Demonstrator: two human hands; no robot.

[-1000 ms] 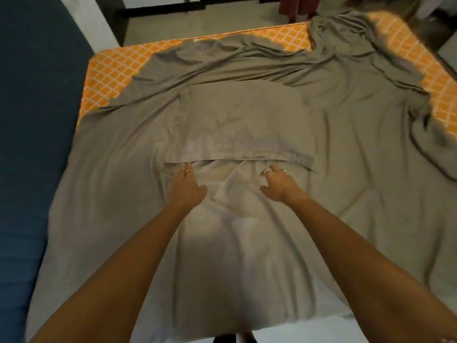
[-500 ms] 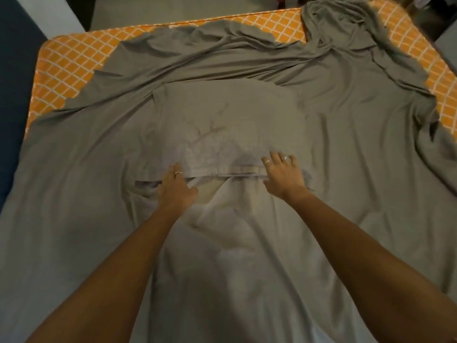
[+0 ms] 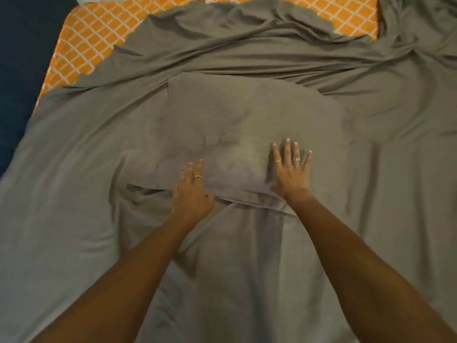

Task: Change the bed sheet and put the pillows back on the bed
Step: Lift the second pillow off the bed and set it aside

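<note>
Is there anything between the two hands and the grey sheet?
Nothing visible. The left hand and right hand both lie flat on the sheet, fingers straight, on its folded part.

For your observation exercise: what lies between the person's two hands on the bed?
In the head view, only grey bed sheet lies between the left hand and right hand: its folded edge, nothing else.

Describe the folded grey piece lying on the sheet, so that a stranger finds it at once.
Start from the orange mattress and the grey sheet spread over it. In the sheet's middle lies the folded piece, with both flat hands on its near edge. Straight edges and a smooth, flat face set it apart from the wrinkled cloth around.
</note>
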